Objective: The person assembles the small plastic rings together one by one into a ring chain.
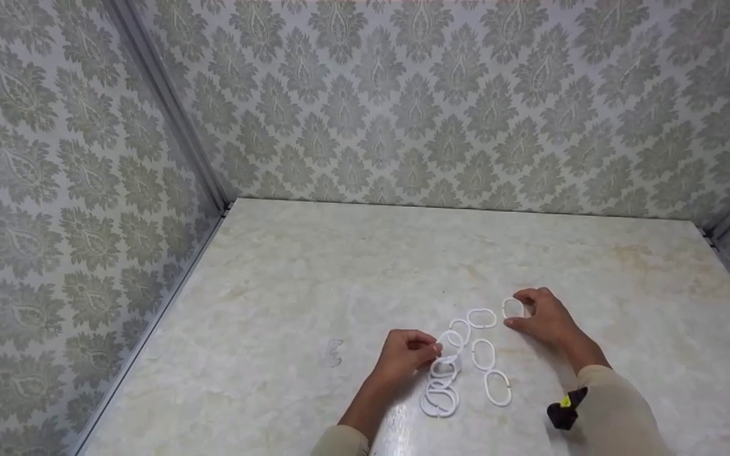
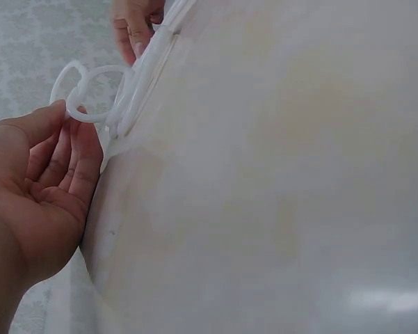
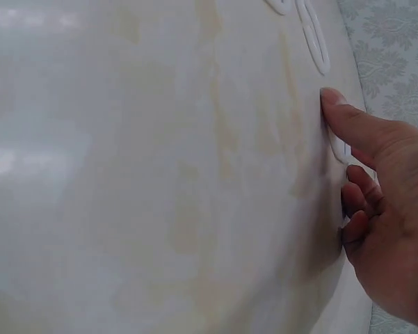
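My left hand (image 1: 401, 354) pinches a white oval plastic ring (image 2: 90, 118) between thumb and fingertips. That ring is raised off the table and hooked to others. Below it a cluster of linked or overlapping white rings (image 1: 439, 415) trails toward me; which are joined I cannot tell. With thumb and fingers my right hand (image 1: 549, 320) holds one separate ring (image 1: 512, 299) by its right side, at the table surface. The right wrist view shows part of this ring (image 3: 339, 147) behind the thumb. Another oval ring (image 1: 481, 309) lies just left of it.
Two more white rings (image 1: 487, 392) lie end to end between my hands. A small transparent scrap (image 1: 333, 353) is left of my left hand. A black object with a yellow patch (image 1: 563, 413) sits by my right sleeve. Patterned walls (image 1: 377, 126) bound the marbled table (image 1: 276, 266).
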### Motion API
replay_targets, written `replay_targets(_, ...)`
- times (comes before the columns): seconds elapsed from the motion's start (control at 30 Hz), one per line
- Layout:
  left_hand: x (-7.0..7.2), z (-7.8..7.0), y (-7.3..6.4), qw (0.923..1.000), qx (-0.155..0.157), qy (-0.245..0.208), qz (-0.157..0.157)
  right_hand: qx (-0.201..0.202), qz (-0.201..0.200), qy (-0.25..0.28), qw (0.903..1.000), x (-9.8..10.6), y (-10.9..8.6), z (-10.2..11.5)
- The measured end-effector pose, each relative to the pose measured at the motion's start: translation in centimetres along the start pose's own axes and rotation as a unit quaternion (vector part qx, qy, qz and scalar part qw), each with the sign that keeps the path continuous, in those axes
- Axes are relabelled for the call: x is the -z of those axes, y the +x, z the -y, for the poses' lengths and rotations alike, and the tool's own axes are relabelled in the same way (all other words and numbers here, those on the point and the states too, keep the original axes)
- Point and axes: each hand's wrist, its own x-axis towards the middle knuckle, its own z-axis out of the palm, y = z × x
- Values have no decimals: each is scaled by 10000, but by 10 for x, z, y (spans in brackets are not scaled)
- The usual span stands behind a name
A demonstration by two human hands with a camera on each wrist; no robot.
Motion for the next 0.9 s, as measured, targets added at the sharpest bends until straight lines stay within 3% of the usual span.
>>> replay_targets(0.23, 1, 1, 2, 9997, -225, 57, 117, 205, 70, 34, 9998, 2, 0, 1)
replay_targets(0.5, 1, 1, 2, 9996, -270, 33, 89, 630, -149, 430, 9970, 2, -3, 1)
replay_targets(0.73, 0, 1, 1, 9999, -120, 43, 78, 518, -431, 762, 9948, -1, -7, -1)
replay_targets(0.9, 0, 1, 1, 9996, -241, 13, 140, 417, -286, 1370, 9893, -3, -13, 0)
